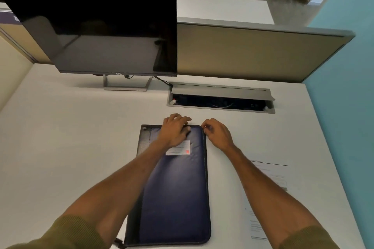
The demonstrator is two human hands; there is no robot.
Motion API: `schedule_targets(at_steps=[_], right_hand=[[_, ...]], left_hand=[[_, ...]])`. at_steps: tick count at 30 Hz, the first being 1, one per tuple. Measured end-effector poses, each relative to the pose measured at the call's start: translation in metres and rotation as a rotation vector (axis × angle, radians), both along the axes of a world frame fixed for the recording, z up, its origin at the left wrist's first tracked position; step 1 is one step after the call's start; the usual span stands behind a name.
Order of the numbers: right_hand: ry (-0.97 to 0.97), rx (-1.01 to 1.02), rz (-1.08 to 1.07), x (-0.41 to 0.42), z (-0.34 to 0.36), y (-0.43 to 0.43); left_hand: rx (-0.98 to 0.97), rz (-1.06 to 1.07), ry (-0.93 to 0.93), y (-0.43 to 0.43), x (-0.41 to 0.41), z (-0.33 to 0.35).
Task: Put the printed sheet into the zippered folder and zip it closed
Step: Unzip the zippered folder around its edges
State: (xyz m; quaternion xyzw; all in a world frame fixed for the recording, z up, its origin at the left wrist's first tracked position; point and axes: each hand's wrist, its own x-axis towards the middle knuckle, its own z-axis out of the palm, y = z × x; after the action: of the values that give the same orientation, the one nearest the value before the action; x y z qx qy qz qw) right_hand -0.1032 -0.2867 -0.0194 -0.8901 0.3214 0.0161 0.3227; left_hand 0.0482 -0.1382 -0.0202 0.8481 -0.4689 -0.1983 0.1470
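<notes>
Hands are working at the folder's far edge. Left hand (175,130) is lying flat, fingers spread, pressing the blue folder (176,198) onto the tabletop (70,147). Right hand (217,133) is pinching the zip tab (204,127) at the corner. Printed sheet (271,172) is lying outside, on the right. Pulling the tab slowly while pressing down is probably working best.

White table (81,137), plain top.
Near centre: dark blue zippered folder (174,198), lying flat, long side running near to far, white label on its far half.
Near right, apart from it: printed sheet (271,184), flat.
Far left: monitor (101,36) on grey stand (126,85).
Far right of centre: cable hatch (220,97) set into the top, lid raised.
</notes>
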Motion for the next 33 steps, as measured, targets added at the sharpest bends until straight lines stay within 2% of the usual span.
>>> schedule_targets(at_steps=[6,14,28,33], right_hand=[[-0.056,0.024,-0.035,-0.003,-0.005,-0.001],[-0.050,-0.011,0.006,-0.019,-0.010,0.005],[-0.013,0.075,0.007,-0.119,-0.024,0.083],[-0.035,0.120,-0.091,-0.155,-0.033,0.116]], left_hand=[[0.121,-0.015,0.025,-0.038,-0.019,-0.008],[0.142,0.001,0.081,-0.044,-0.010,-0.009],[0.163,0.069,0.040,-0.038,-0.025,0.014],[0.192,0.062,0.017,-0.037,-0.032,0.019]])
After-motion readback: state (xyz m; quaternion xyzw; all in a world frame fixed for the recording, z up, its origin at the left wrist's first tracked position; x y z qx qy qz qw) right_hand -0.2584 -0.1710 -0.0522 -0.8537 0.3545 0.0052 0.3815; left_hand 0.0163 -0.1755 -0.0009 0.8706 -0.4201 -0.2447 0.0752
